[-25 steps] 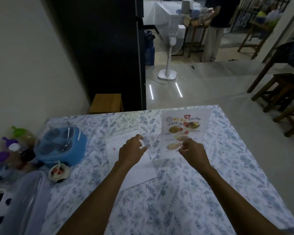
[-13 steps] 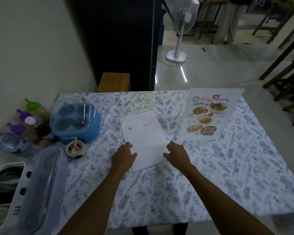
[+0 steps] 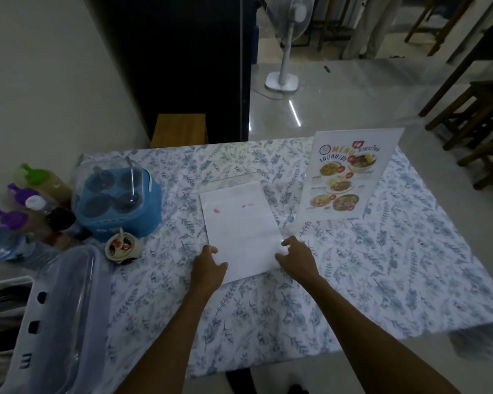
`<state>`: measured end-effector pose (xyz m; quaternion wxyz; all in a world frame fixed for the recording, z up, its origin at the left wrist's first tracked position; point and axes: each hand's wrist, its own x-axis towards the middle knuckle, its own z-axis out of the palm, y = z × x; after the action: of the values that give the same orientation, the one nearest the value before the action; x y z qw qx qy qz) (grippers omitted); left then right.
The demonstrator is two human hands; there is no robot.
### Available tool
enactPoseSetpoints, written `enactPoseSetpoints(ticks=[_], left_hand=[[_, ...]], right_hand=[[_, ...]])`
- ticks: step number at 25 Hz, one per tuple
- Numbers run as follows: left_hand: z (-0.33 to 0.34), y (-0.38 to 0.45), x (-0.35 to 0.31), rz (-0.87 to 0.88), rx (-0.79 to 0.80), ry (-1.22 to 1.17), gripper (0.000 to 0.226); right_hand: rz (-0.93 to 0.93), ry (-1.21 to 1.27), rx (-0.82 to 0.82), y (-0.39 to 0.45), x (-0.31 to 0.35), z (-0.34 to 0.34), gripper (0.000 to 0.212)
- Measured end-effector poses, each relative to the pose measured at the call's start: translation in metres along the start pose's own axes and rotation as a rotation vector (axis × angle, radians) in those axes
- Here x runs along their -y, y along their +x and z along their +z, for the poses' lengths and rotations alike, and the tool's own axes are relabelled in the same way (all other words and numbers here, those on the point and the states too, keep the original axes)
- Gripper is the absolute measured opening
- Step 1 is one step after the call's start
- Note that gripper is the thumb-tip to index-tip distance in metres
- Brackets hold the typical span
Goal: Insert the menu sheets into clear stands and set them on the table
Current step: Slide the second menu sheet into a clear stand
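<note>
Face-down menu sheet (image 3: 241, 228) flat on the floral tablecloth (image 3: 382, 265) beside the filled clear stand (image 3: 350, 174) — thin, limp, easily creased — left hand (image 3: 208, 270) and right hand (image 3: 299, 258) loosely spread at near corners, best pinched there.

Both hands: left (image 3: 208, 267), right (image 3: 298, 258), touching face-down sheet (image 3: 241, 223); filled stand (image 3: 350, 174) upright beside.
</note>
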<state>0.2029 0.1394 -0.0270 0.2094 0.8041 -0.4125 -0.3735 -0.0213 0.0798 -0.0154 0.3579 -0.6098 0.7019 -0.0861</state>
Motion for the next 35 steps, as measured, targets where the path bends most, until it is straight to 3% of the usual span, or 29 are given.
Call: enactPoseSetpoints(ticks=[2, 7, 13, 17, 24, 31, 35], left_hand=[[-0.007, -0.009, -0.001, -0.009, -0.046, -0.004, 0.044], [-0.023, -0.05, -0.02, -0.017, -0.166, -0.082, 0.044], [-0.038, -0.121, -0.032, -0.018, -0.263, -0.103, 0.039], [-0.057, -0.145, -0.055, -0.025, -0.311, -0.181, 0.041], [-0.108, -0.101, -0.096, 0.069, -0.419, -0.292, 0.05], [-0.14, -0.026, -0.141, 0.284, -0.451, -0.141, 0.055], [-0.148, 0.018, -0.157, 0.288, -0.47, -0.127, 0.064]], right_hand=[[-0.043, 0.004, -0.023, -0.01, -0.005, -0.008, 0.035], [-0.229, -0.056, -0.083, -0.039, -0.01, -0.036, 0.041], [-0.396, 0.084, -0.099, -0.093, -0.041, -0.07, 0.023], [-0.47, 0.17, -0.113, -0.106, -0.038, -0.091, 0.027], [-0.564, 0.219, -0.215, -0.069, 0.031, -0.13, 0.021], [-0.576, 0.114, -0.282, -0.002, 0.109, -0.156, 0.024], [-0.561, 0.088, -0.32, 0.033, 0.138, -0.156, 0.027]])
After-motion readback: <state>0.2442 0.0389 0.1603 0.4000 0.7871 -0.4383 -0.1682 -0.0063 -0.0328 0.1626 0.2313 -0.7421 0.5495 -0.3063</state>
